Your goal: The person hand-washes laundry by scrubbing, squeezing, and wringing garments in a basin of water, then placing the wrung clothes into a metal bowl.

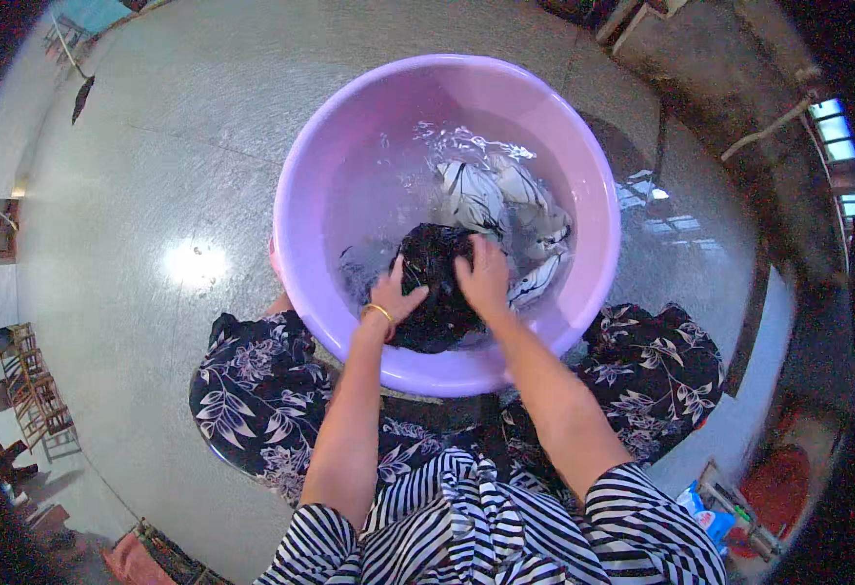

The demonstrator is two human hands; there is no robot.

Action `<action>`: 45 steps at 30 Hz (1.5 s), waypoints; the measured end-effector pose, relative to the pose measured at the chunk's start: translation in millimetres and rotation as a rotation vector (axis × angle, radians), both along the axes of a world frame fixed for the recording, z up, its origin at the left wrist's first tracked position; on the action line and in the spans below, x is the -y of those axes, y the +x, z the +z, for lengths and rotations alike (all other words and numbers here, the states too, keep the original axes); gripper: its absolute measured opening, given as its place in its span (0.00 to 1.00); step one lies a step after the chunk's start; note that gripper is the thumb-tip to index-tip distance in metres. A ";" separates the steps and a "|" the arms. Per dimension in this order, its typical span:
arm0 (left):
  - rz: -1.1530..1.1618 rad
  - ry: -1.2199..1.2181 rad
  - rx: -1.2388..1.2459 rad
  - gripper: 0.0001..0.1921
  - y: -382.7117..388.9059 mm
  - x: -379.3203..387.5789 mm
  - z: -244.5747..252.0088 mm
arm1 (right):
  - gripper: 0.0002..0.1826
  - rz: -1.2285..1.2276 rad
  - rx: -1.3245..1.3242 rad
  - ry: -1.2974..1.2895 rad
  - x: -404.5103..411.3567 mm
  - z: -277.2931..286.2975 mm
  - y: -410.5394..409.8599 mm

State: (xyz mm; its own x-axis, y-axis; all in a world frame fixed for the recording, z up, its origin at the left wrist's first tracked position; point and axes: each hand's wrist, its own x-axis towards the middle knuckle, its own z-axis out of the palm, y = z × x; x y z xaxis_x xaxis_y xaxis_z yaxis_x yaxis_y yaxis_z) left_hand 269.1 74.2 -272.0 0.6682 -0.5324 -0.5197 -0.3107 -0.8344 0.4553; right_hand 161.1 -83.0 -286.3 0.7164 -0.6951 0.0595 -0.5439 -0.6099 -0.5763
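Before me stands a round purple plastic basin (297,157) with water in it. Bunched wet black cloth (434,292) lies at its near side, partly in the water. My left hand (396,296), with a gold-coloured bangle at the wrist, grips the left side of this cloth, thumb and index finger apart. On the cloth's upper right side, the fingers of my right hand (486,274) are bent into the fabric and slightly blurred. White cloth with dark streaks (475,194) floats beyond and to the right of my hands.
The basin stands between my knees, which are covered by dark floral fabric (244,409). Around it is a shiny grey floor (142,183). Wooden chairs (36,387) stand at far left. A blue packet (709,515) and a red tub (778,490) are at lower right.
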 end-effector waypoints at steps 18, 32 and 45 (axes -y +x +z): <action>1.280 -0.768 -0.898 0.20 3.4 7.0 -12.5 | 0.21 -0.023 -0.045 0.783 -19.8 1.7 24.0; 1.011 -0.981 -1.286 0.21 -26.8 -26.3 43.0 | 0.24 0.307 0.277 -0.004 -91.5 185.6 24.6; 0.958 -1.088 -1.034 0.19 -1.6 26.6 23.9 | 0.13 0.212 0.462 0.003 -45.4 146.1 46.2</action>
